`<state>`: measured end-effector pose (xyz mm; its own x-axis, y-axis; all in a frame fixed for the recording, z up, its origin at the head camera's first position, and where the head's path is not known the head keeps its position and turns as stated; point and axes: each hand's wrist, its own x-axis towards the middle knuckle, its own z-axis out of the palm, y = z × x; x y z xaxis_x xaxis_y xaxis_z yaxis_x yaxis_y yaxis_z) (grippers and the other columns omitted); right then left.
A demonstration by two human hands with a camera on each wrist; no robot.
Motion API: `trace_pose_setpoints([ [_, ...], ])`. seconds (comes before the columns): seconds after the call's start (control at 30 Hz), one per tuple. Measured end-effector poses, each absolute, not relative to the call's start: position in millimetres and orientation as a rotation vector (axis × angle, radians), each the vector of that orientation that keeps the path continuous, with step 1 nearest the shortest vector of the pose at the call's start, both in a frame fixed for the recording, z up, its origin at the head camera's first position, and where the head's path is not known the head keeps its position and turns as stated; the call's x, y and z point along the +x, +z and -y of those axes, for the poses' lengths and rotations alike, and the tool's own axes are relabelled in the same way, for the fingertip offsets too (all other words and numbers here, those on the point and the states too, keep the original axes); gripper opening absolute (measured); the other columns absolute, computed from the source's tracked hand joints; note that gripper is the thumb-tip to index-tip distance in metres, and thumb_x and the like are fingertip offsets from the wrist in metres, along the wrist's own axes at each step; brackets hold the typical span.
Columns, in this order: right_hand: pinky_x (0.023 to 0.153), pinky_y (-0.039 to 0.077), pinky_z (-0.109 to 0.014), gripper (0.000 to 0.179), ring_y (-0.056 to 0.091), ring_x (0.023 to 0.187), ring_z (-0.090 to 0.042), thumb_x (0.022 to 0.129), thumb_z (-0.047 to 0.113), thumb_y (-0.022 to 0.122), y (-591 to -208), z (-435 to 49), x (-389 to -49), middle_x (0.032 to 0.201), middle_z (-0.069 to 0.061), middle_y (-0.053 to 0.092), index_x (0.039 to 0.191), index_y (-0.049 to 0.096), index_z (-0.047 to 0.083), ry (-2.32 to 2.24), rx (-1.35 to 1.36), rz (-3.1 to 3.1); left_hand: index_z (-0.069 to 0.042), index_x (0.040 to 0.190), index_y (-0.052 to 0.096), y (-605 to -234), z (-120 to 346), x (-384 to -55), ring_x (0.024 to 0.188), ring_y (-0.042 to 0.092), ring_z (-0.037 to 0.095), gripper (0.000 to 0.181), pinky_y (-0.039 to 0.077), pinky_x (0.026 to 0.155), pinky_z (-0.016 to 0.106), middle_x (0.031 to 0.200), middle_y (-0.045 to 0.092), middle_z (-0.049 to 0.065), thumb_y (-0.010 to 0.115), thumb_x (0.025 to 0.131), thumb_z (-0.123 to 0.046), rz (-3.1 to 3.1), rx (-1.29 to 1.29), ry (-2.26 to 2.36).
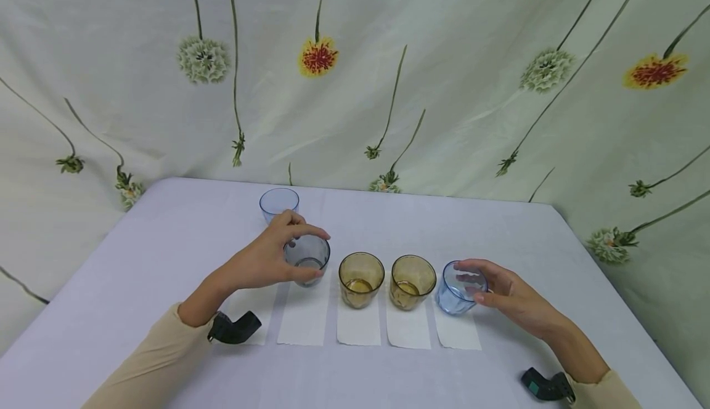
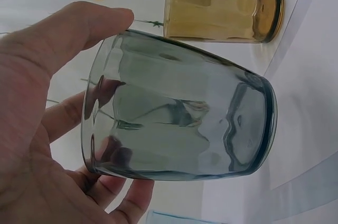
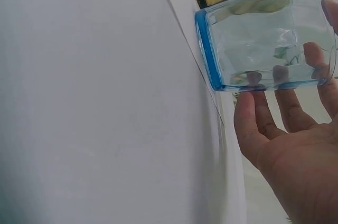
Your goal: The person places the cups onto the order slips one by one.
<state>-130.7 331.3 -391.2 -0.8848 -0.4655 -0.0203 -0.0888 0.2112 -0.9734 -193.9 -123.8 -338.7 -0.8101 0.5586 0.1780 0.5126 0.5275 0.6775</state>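
My left hand grips a smoky grey glass tumbler near its rim, thumb on one side and fingers on the other. In the left wrist view the grey tumbler fills the middle, seen through its clear wall. My right hand holds a light blue tumbler at the right end of the row, fingers and thumb about its upper part. Its thick blue base is close to the paper in the right wrist view. Between the hands stand two amber tumblers, one on the left and one on the right.
Another light blue tumbler stands farther back, partly behind my left hand. Several white paper strips lie side by side under and before the row. A white cloth covers the table, with a flowered curtain behind.
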Motion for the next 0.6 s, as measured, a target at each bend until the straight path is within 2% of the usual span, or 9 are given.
trace_pose_setpoints([
  [0.3, 0.104, 0.045, -0.018, 0.05, 0.05, 0.132, 0.0, 0.099, -0.001, 0.055, -390.3, -330.4, -130.5, 0.151, 0.001, 0.046, 0.147, 0.042, 0.002, -1.718, -0.523, -2.188, -0.033, 0.121, 0.068, -339.3, 123.3, -192.7, 0.106, 0.043, 0.02, 0.051, 0.043, 0.09, 0.041, 0.111, 0.046, 0.006, 0.088, 0.075, -0.032, -2.627, 0.97, 1.169],
  [0.6, 0.104, 0.045, -0.018, 0.05, 0.05, 0.131, 0.0, 0.099, -0.001, 0.055, -390.3, -330.0, -130.6, 0.149, 0.006, 0.047, 0.147, 0.042, 0.002, -1.712, -0.513, -2.192, -0.034, 0.121, 0.068, -344.4, 121.8, -194.2, 0.106, 0.044, 0.02, 0.05, 0.043, 0.091, 0.039, 0.111, 0.046, 0.006, 0.089, 0.075, -0.034, -2.597, 0.98, 1.164],
])
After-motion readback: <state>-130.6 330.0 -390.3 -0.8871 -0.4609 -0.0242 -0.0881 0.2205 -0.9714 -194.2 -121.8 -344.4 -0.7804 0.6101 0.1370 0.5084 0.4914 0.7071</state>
